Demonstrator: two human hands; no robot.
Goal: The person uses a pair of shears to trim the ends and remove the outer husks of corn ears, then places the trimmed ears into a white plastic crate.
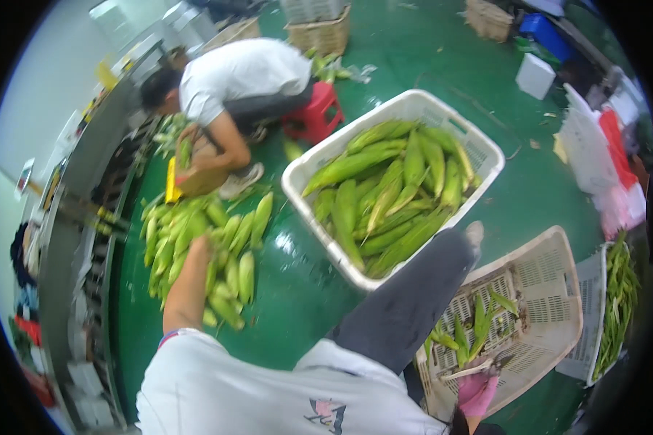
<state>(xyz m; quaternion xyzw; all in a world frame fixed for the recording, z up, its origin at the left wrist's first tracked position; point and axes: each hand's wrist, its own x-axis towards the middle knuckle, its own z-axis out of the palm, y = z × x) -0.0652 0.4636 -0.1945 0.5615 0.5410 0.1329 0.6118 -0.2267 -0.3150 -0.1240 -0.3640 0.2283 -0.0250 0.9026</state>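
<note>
My left hand (200,244), bare, reaches into a pile of corn ears in green husks (231,234) on the floor. A green ear lies at its fingers; blur hides whether they are closed on it. At lower right, my right hand (476,389), in a pink glove, is closed on a slim pale hand tool (468,371) with a dark end, perhaps a blade. This hand is over the near edge of a dirty white plastic crate (568,283) with loose green husk leaves (481,326) inside. A white plastic crate (326,236) full of unhusked corn (392,190) stands beyond my knee.
A person in a white shirt (245,68) bends over a cardboard box (201,176) beside a red stool (316,111), past the pile. Metal shelving (73,217) lines the left side. Another crate of green leaves (615,310) stands far right. Stacked crates (320,32) are at the back.
</note>
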